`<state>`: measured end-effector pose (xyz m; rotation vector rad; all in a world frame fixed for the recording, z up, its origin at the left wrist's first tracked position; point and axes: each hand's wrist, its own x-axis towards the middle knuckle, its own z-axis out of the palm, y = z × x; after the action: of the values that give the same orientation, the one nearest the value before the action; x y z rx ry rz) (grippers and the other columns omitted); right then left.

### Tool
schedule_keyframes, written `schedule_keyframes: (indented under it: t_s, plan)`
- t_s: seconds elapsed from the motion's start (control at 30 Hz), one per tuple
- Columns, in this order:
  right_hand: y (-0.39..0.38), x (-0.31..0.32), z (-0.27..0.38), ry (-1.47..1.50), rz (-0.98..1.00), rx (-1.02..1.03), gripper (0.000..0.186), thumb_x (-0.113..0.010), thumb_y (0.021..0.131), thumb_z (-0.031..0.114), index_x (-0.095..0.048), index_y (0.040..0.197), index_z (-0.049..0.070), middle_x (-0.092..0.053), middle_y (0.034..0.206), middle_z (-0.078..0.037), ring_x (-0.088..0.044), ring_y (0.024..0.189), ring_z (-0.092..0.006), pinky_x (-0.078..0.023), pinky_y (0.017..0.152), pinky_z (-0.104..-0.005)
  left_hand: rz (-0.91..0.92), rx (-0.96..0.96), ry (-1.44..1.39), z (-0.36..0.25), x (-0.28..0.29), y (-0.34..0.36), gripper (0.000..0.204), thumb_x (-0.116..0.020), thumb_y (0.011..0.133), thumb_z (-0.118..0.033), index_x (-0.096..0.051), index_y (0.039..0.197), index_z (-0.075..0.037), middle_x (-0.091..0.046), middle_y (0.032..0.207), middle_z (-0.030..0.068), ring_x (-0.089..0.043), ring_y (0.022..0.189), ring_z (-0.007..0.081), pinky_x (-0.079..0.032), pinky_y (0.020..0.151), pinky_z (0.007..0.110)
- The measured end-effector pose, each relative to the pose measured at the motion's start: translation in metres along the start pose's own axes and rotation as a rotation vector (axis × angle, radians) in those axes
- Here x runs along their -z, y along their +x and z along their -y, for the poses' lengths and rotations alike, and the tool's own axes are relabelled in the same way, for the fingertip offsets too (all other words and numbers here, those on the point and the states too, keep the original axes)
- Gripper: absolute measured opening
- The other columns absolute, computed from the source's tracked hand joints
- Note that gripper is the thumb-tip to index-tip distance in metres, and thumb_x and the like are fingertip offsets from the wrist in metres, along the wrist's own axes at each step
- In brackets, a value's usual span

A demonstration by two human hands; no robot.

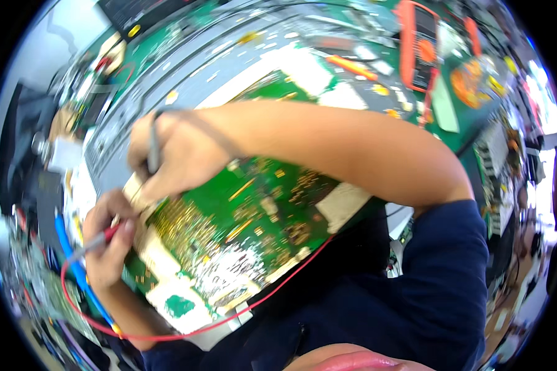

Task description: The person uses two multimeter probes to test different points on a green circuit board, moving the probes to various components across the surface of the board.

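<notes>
A large green circuit board [220, 191], dense with small parts and pale along its edges, lies tilted in front of me. At its left edge my left hand [109, 238] is closed round a red-and-grey test probe [96, 242], whose red lead [278, 287] loops down and back across the near side. My right hand [182, 151] reaches over the board from the right, fingers closed on a slim dark grey test probe [154, 145]. A dark lead trails from it over the board. Both hands nearly meet at the board's upper left edge; motion blur and fingers hide the probe tips.
A grey panel [114, 145] lies beyond the board. An orange multimeter [418, 46] stands at the far right, near an orange-yellow handled tool [353, 67] and an orange coil [467, 83]. A blue cable [74, 266] runs at the left. Clutter crowds both sides.
</notes>
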<state>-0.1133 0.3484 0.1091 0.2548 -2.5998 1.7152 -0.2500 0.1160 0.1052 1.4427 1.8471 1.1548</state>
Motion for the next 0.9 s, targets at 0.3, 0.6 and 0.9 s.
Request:
schedule_keyframes:
  t_s: [0.3, 0.6, 0.9]
  plan:
    - [-0.002, 0.004, 0.022, -0.006, 0.071, -0.14, 0.02, -0.069, 0.094, 0.016, -0.069, 0.083, -0.001, -0.067, 0.068, -0.002, -0.058, 0.061, -0.0054, -0.044, 0.055, -0.0241, 0.125, -0.02, -0.041, -0.005, 0.003, 0.01, 0.022, -0.065, 0.094, -0.019, -0.058, 0.09, 0.001, -0.053, 0.083, 0.0035, -0.045, 0.077, 0.0104, -0.035, 0.067, 0.027]
    - [0.001, 0.004, 0.01, 0.178, -0.029, -0.183, 0.025, -0.066, 0.099, 0.017, -0.065, 0.083, -0.002, -0.07, 0.071, -0.007, -0.066, 0.064, -0.0099, -0.052, 0.057, -0.023, -0.034, -0.141, -0.014, 0.003, 0.005, 0.01, 0.017, -0.061, 0.087, -0.012, -0.059, 0.09, 0.005, -0.056, 0.087, 0.0079, -0.049, 0.081, 0.0145, -0.037, 0.073, 0.028]
    - [0.001, 0.0, 0.014, 0.115, -0.03, -0.163, 0.024, -0.066, 0.099, 0.016, -0.066, 0.084, -0.003, -0.07, 0.072, -0.007, -0.067, 0.065, -0.0103, -0.053, 0.057, -0.0237, 0.004, -0.165, 0.022, 0.007, 0.006, 0.009, 0.015, -0.06, 0.088, -0.009, -0.06, 0.092, 0.006, -0.057, 0.088, 0.0094, -0.052, 0.084, 0.0166, -0.039, 0.076, 0.029]
